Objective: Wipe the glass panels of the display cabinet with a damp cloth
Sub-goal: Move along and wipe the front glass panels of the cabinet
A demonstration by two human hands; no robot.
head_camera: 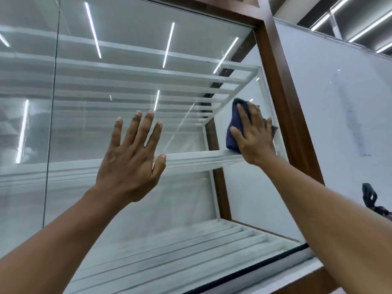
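Against the cabinet's front glass, 2 bare hands are raised, 1 flat and 1 pressing a dark blue cloth.

On the right part of the glass panel, close to the brown wooden frame, the right hand lies with fingers spread over the dark blue cloth, pinning it flat to the pane rather than closing around it; the cloth bunches out past the fingers on the left and top. The left hand is held open, fingers apart and pointing up, palm toward the glass, nothing in it; whether it touches the pane cannot be told. Behind the glass run white shelves, and ceiling light strips reflect in the pane. A white wall stands right of the frame.
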